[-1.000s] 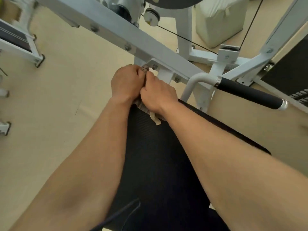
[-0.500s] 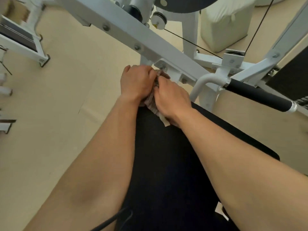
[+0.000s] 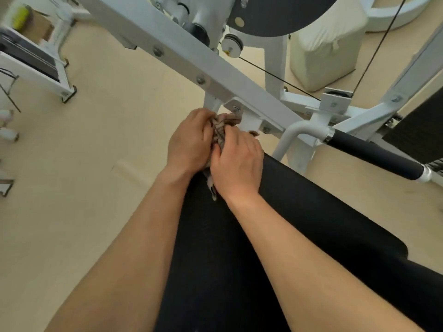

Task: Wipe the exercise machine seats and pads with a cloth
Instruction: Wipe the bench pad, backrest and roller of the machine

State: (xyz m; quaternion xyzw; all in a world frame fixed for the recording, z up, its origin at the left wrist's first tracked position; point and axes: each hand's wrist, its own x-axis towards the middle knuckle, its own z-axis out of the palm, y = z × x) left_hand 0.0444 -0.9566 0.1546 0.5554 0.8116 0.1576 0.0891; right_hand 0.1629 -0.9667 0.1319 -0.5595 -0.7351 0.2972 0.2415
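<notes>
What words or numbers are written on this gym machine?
No words or numbers can be read.
Yellow sticker beside the pulley: too small to read.
Yellow thing at the far left: too blurred to tell if it has writing.

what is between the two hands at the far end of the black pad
The bunched striped cloth: the left hand and right hand both grip it over the far end of the black pad. The head view shows it.
</notes>
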